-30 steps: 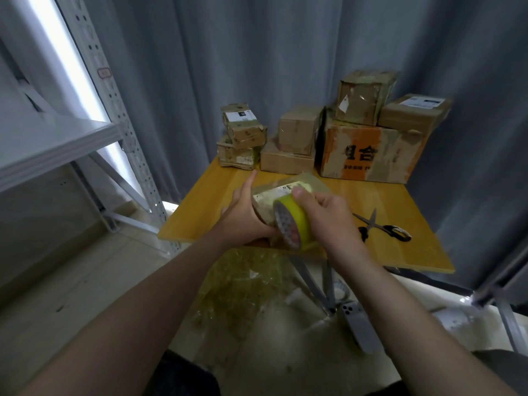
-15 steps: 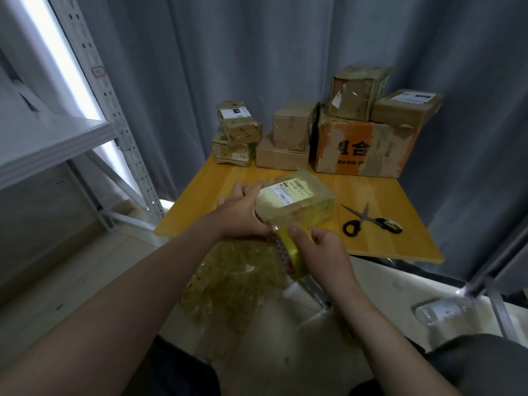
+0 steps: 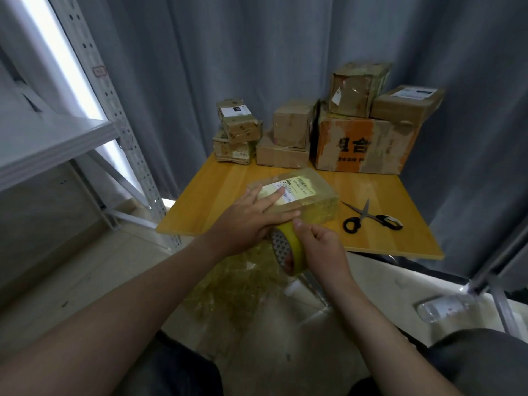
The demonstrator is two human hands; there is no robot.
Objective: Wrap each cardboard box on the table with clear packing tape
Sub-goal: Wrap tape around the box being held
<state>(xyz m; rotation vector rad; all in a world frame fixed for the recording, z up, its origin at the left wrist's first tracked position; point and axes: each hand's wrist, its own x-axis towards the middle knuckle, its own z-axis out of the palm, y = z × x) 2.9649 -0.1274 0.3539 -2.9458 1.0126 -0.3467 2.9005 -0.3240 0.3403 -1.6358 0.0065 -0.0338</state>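
A flat cardboard box (image 3: pixel 311 200) with a white label, shiny with tape, lies near the front edge of the wooden table (image 3: pixel 400 195). My left hand (image 3: pixel 251 218) presses flat on its top, fingers spread over the label. My right hand (image 3: pixel 320 247) grips a yellowish roll of tape (image 3: pixel 287 250) just below the box's near side, at the table edge. Several other boxes (image 3: pixel 288 138) are stacked at the back of the table, the largest orange and white (image 3: pixel 363 147).
Black-handled scissors (image 3: pixel 371 220) lie on the table right of the box. A heap of crumpled used tape (image 3: pixel 243 284) sits on the floor below. A metal shelf rack (image 3: pixel 85 132) stands left. A plastic bottle (image 3: pixel 443 307) lies on the floor at right.
The box went from held upright in the air to lying flat on the table. My left hand moved from its side onto its top; the tape roll dropped below the near edge.
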